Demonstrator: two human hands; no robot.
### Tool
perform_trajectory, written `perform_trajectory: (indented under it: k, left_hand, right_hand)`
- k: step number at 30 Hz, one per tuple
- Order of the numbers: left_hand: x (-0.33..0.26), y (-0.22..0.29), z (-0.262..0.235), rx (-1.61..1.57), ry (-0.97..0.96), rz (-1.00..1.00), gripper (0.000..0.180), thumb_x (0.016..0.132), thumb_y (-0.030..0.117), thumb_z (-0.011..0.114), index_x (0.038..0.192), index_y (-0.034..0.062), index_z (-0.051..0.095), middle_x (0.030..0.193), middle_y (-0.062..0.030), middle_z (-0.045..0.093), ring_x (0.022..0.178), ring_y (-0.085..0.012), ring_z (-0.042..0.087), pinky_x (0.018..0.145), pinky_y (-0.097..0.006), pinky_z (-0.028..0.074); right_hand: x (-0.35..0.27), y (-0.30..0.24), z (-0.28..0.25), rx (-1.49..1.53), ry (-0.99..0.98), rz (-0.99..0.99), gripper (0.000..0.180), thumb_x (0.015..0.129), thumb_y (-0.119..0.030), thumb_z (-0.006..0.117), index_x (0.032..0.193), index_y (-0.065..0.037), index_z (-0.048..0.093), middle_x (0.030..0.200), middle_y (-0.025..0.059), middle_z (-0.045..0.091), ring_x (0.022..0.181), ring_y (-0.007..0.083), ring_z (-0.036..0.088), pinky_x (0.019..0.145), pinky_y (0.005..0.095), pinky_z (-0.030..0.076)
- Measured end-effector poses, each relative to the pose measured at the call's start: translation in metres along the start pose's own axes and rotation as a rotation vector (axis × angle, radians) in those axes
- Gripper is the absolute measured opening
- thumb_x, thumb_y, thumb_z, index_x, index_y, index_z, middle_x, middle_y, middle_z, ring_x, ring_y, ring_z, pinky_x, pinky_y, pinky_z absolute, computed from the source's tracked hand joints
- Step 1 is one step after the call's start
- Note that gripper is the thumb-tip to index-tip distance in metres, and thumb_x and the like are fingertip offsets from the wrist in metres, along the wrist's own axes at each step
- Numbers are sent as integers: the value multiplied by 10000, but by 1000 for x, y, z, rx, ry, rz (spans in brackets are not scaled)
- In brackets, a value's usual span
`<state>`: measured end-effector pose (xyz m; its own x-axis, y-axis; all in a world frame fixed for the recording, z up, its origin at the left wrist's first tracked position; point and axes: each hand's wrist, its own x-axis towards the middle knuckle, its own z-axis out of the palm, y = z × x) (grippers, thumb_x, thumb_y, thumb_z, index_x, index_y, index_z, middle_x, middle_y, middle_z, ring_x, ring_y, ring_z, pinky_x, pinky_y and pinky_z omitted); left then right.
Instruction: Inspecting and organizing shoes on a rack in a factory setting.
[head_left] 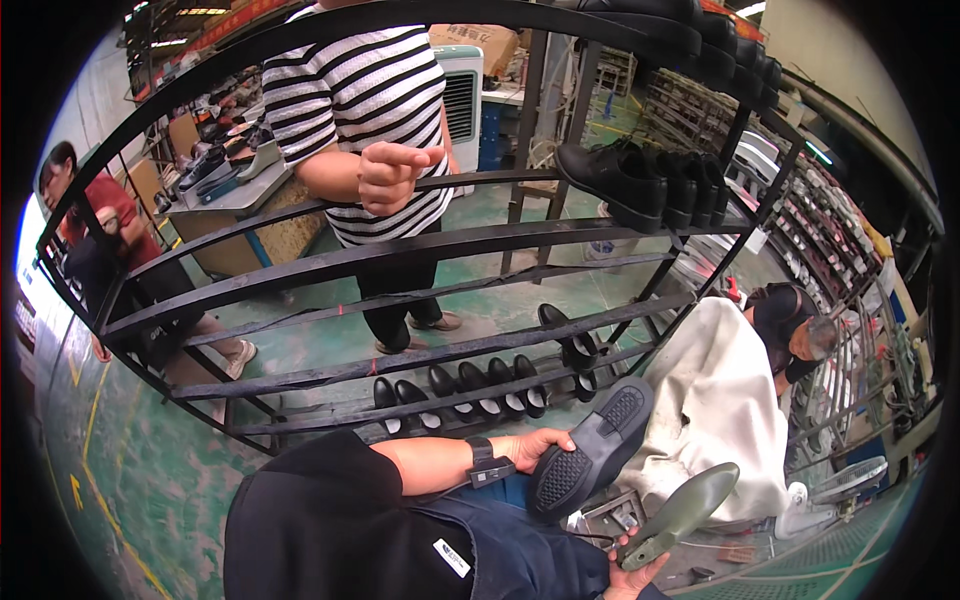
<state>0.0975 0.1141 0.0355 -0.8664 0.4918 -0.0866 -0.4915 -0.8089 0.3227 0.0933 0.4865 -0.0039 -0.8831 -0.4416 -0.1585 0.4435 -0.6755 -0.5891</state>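
My left hand [532,448], with a dark band at the wrist, grips a black shoe [592,450] by its edge. The shoe's ridged outsole faces up toward me. Lower down, my right hand [634,574] is closed around one end of an olive-green shoe last [682,517]. The last's long smooth side shows, its far end tilted up and to the right. Shoe and last are held apart from each other, over my lap. Part of the right hand's grip is hidden under the last.
A black metal rack [330,275] stands in front, with black shoes [640,180] on its upper right and several more [470,385] on the low rail. A pale cloth [715,410] drapes at right. A person in a striped shirt [355,110] stands behind the rack; others are left and right.
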Motion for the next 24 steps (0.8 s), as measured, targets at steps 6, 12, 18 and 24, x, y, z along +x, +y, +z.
perform_trajectory:
  k: [6,12,18,24]
  left_hand:
    - [-3,2,-3,-155,-40,-117,488,844,182,556,1221,-128,575,1125,-248,689,998,-316,706,961,-429,546]
    - [-5,3,-4,-169,-53,-108,494,839,172,562,1238,-120,564,1136,-248,685,998,-318,704,954,-429,550]
    - [-3,6,2,-162,-75,-112,482,850,174,566,1239,-110,568,1143,-239,685,1008,-310,703,959,-429,547]
    - [-4,6,0,-143,-5,-96,498,890,251,611,1266,-73,568,1149,-216,690,1029,-289,699,959,-422,544]
  right_hand:
    - [-8,-6,-17,98,93,38,705,901,-651,539,1401,-156,496,1314,127,592,1115,397,579,926,620,469]
    - [-5,-6,-10,12,173,13,807,828,-681,617,1422,-150,484,1375,145,546,1188,399,538,930,617,468]
    - [-1,-6,-31,62,36,64,927,779,-723,638,1471,-150,411,1401,139,520,1215,396,514,919,594,477]
    - [-2,-8,-2,-18,245,2,949,758,-739,647,1461,-144,421,1368,135,538,1170,375,537,901,565,482]
